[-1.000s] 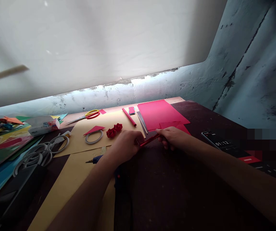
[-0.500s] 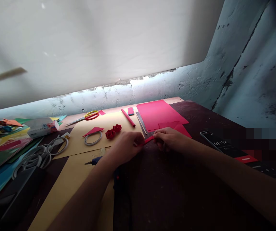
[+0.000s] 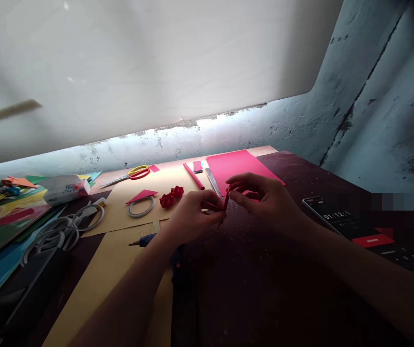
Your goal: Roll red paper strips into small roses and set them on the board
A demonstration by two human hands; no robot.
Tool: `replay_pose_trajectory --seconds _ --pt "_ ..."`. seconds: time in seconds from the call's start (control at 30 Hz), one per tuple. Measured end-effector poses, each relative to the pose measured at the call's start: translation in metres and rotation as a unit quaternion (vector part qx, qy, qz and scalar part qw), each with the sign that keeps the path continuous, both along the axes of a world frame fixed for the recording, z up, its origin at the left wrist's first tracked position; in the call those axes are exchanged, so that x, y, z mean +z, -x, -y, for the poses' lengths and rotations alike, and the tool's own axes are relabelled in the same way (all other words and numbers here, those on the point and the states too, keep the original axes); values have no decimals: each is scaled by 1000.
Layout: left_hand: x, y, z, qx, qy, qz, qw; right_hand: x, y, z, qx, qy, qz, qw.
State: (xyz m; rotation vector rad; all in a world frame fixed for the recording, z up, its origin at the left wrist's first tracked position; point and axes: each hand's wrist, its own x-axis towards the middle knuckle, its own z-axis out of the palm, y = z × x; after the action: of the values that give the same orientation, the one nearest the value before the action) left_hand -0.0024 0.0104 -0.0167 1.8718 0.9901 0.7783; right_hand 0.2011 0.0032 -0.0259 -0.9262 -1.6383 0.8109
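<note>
Between my two hands a narrow red paper strip [image 3: 226, 200] stands roughly upright, seen nearly edge-on. My left hand [image 3: 194, 212] pinches its lower part between thumb and fingers. At the upper end, the thumb and forefinger of my right hand [image 3: 263, 195] close on the strip, while its other fingers curl loosely. Two red paper flowers [image 3: 171, 196] lie just beyond my left hand. Behind my right hand, a stack of red paper sheets [image 3: 243, 166] is partly covered by the fingers. A blue glue gun [image 3: 146, 240] rests beside my left wrist, its body partly hidden.
Scissors [image 3: 131, 174], a red paper tube [image 3: 193, 176], a ring [image 3: 142, 207] and a red paper triangle [image 3: 142, 195] lie on tan paper [image 3: 115, 212]. Coiled cable [image 3: 50, 236] and coloured papers are at left. A phone [image 3: 331, 217] lies right, on the dark table.
The red strip has turned from lying nearly level to standing upright. My right hand has risen slightly and changed its hold, its fingers now reaching over the top.
</note>
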Motion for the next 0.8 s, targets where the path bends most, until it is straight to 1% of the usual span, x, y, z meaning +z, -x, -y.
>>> replay_pose_trajectory --seconds 0.07,0.17,0.27,0.33,0.47,0.63,0.73,0.8 --pt "-4 0 -2 -5 -3 -10 1000 -4 1 -1 -5 -15 23 1000" --pt "-7 1 -3 -6 -17 -44 999 -6 2 0 -6 -14 47 999" --pt "-6 2 -1 -6 -27 -82 996 -4 4 4 12 -17 49 999" --pt "-4 3 0 -10 -27 -89 996 -3 6 6 32 -21 52 998" --pt "-2 3 1 -20 2 -80 997 -2 7 7 48 -28 68 996" --pt "-2 2 -1 -22 49 -26 998 -4 5 7 56 -12 66 996" --pt "-2 1 -1 -17 50 -6 999 -6 4 7 54 -4 63 997" --pt "-2 1 -1 -14 37 -12 999 -6 3 7 49 -1 62 997"
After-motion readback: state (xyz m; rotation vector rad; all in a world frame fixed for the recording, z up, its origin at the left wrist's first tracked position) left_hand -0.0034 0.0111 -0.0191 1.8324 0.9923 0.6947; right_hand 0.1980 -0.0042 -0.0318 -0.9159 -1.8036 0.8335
